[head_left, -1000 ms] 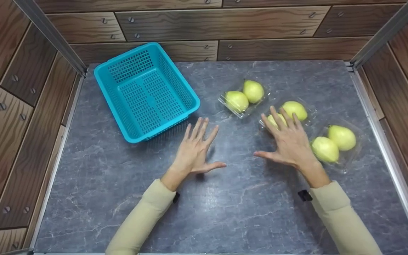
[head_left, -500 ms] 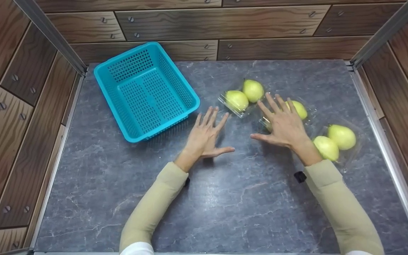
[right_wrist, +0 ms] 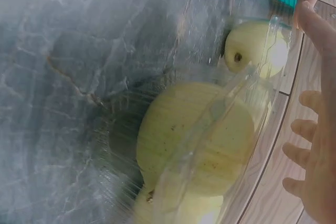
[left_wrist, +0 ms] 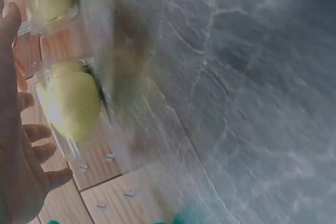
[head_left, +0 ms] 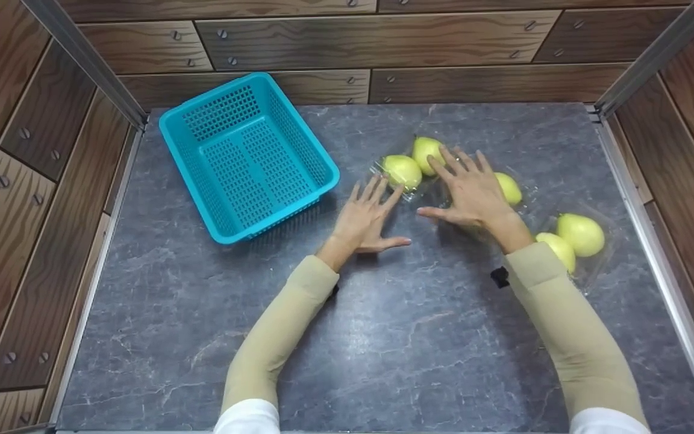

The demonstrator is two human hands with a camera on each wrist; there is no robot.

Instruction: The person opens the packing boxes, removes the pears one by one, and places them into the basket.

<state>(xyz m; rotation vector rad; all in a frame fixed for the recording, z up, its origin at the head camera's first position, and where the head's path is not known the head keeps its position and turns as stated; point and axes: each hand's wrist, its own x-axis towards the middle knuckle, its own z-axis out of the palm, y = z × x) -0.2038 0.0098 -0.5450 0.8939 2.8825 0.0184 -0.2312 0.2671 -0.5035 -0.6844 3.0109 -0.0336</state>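
Observation:
Three clear plastic boxes, each with two yellow-green pears, lie on the grey table. My left hand (head_left: 366, 218) is spread, fingertips at the near left edge of the leftmost pear box (head_left: 403, 173); whether they touch it, I cannot tell. My right hand (head_left: 473, 191) spreads over the middle pear box and hides one of its pears; the other pear (head_left: 508, 188) shows past the fingers. Beside the right forearm lies the rightmost pear box (head_left: 582, 235). In the right wrist view a pear (right_wrist: 189, 135) sits under clear plastic beside the fingers. Neither hand holds anything.
A turquoise plastic basket (head_left: 208, 208) with nothing in it stands at the back left of the table (head_left: 347, 361). Wood-patterned panels (head_left: 377, 39) enclose the table at the back and sides, with metal rails along the side edges.
Both hands have moved forward over the table. The left also shifted right to the leftmost pear box; the right shifted slightly left. The boxes and basket stay put.

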